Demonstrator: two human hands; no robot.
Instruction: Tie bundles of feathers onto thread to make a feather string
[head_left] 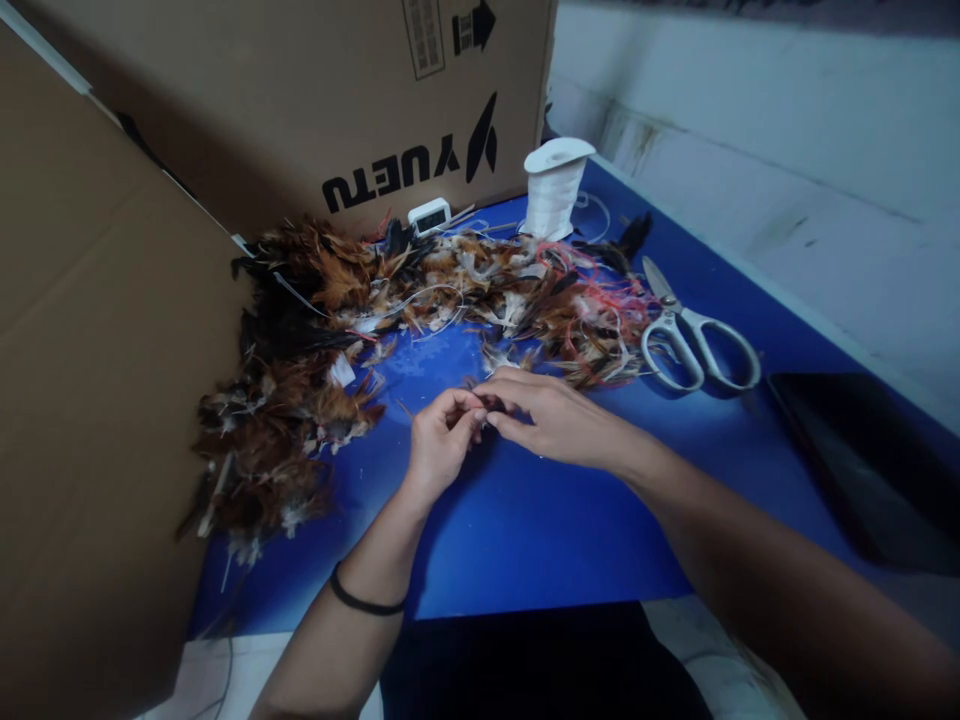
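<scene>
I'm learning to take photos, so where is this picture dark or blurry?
Head view: dim light; the feathers look soft and smeary; the flat black object loses detail in gloom; a shadow darkens the blue table below the hands.

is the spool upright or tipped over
Upright: the spool stands on end on the table, with its wide white flange on top.

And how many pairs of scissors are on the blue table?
1: the scissors lie at the right end of the feather pile. Any beneath it would be hidden.
</scene>
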